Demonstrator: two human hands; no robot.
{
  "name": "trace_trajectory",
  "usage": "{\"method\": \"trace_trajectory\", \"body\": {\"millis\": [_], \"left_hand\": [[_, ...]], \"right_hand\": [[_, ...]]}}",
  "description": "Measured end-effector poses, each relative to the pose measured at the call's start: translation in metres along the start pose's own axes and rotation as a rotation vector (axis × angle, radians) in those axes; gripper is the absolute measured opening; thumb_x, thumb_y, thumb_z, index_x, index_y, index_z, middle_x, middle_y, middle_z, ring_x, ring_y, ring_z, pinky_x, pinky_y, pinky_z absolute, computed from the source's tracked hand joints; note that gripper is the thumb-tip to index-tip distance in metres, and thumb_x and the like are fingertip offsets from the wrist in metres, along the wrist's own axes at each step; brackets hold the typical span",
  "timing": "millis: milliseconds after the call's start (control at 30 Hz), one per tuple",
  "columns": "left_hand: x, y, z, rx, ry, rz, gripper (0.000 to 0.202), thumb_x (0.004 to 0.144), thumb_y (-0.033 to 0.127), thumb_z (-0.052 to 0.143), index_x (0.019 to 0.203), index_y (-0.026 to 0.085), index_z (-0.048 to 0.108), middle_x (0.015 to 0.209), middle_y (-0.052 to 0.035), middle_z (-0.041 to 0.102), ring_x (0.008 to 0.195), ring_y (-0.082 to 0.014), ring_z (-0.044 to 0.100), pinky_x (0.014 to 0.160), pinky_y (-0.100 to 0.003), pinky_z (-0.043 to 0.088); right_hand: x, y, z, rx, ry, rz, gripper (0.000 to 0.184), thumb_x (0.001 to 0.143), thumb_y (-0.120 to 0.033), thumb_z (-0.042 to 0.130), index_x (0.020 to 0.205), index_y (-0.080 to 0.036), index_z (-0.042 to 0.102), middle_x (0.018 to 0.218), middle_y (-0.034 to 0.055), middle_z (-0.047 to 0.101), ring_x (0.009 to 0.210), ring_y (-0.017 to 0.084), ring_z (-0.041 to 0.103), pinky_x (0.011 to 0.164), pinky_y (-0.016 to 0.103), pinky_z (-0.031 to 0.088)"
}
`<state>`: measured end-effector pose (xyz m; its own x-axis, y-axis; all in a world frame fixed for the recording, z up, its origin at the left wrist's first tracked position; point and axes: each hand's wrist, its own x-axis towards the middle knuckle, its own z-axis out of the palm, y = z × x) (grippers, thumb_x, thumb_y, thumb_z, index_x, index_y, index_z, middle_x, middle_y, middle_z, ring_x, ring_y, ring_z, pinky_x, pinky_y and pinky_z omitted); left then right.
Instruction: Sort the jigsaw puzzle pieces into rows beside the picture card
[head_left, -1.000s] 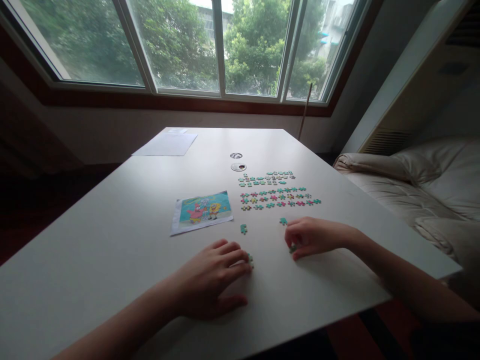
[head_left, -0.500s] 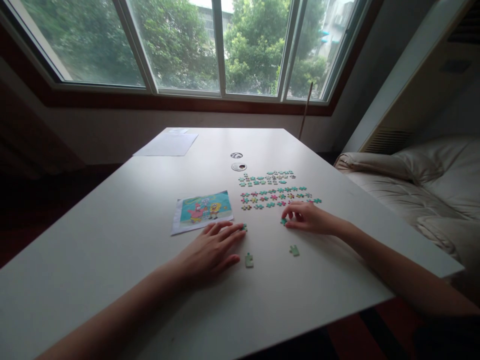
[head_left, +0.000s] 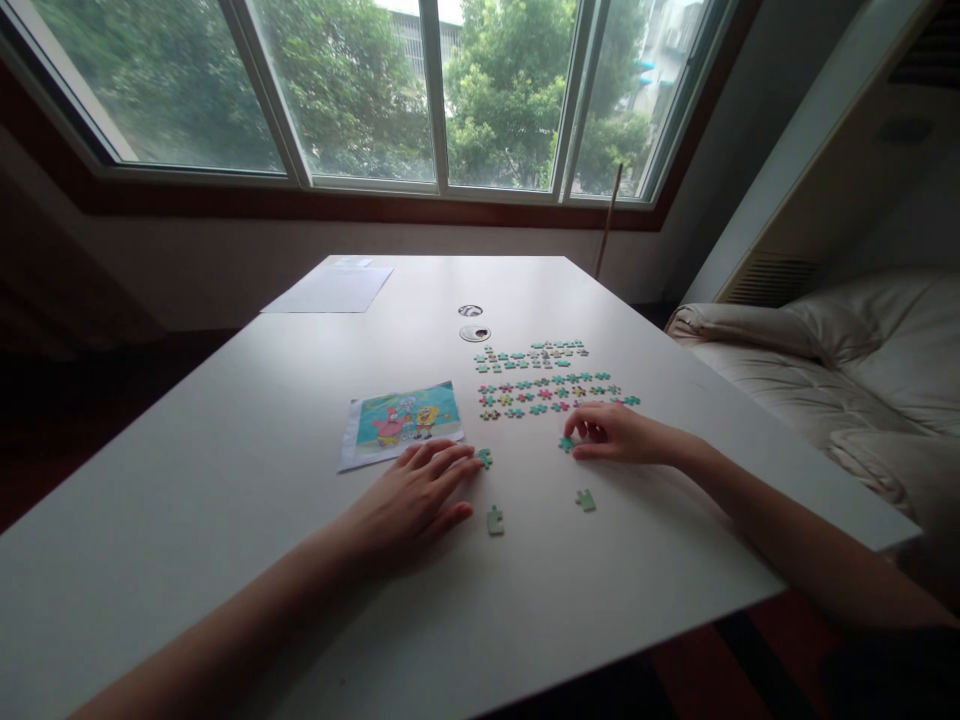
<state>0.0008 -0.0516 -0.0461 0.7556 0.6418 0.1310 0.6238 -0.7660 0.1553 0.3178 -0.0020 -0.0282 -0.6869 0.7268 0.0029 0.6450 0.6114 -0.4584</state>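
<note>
My left hand lies flat on the white table, fingers stretched out, its fingertips touching a teal puzzle piece. My right hand rests with curled fingers pinching another teal piece. Two loose green pieces lie between and in front of the hands. Several rows of coloured puzzle pieces are laid out just beyond my right hand. A cartoon reference picture lies beyond my left hand.
Two small round lids sit past the piece rows, and a sheet of paper lies at the table's far left. A cushioned sofa stands to the right. A thin stick leans by the window.
Both hands moved away from me, leaving the two green pieces behind. My left fingertips reached one teal piece and my right fingers closed on another; since half a second ago they hardly moved.
</note>
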Motion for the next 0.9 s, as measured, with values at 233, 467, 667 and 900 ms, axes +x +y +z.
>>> {"method": "trace_trajectory", "body": {"millis": [233, 467, 667, 900], "left_hand": [[0.0004, -0.0029, 0.0002, 0.009, 0.004, 0.003, 0.037, 0.088, 0.035, 0.035, 0.122, 0.021, 0.041, 0.124, -0.0076, 0.047, 0.115, -0.0246, 0.035, 0.095, -0.042, 0.03], [0.0012, -0.001, -0.0002, 0.014, 0.012, -0.001, 0.039, 0.089, 0.035, 0.034, 0.126, 0.024, 0.038, 0.125, -0.0081, 0.046, 0.114, -0.0256, 0.036, 0.094, -0.042, 0.031], [0.0012, -0.0001, -0.0032, 0.011, -0.016, -0.011, 0.039, 0.089, 0.035, 0.033, 0.127, 0.026, 0.038, 0.125, -0.0071, 0.044, 0.114, -0.0263, 0.036, 0.093, -0.043, 0.031], [0.0015, 0.0008, -0.0041, 0.003, -0.009, 0.001, 0.039, 0.089, 0.035, 0.034, 0.126, 0.025, 0.038, 0.124, -0.0076, 0.045, 0.113, -0.0248, 0.036, 0.093, -0.041, 0.032]], "right_hand": [[-0.0008, 0.0033, 0.0013, -0.018, 0.013, -0.006, 0.022, 0.076, -0.035, 0.057, 0.088, -0.017, 0.058, 0.071, 0.001, 0.055, 0.063, 0.01, 0.047, 0.061, 0.022, 0.037], [-0.0003, 0.0011, 0.0015, -0.02, 0.025, -0.018, 0.019, 0.077, -0.032, 0.055, 0.088, -0.017, 0.058, 0.069, 0.0008, 0.054, 0.064, 0.011, 0.047, 0.06, 0.021, 0.036], [-0.0002, 0.0021, 0.0021, -0.022, 0.025, -0.022, 0.019, 0.078, -0.032, 0.055, 0.088, -0.017, 0.058, 0.069, 0.0006, 0.053, 0.063, 0.01, 0.046, 0.06, 0.021, 0.036], [-0.0005, 0.0012, 0.0011, -0.037, 0.032, -0.02, 0.021, 0.078, -0.032, 0.055, 0.09, -0.016, 0.058, 0.071, 0.001, 0.053, 0.062, 0.01, 0.046, 0.059, 0.021, 0.035]]}}
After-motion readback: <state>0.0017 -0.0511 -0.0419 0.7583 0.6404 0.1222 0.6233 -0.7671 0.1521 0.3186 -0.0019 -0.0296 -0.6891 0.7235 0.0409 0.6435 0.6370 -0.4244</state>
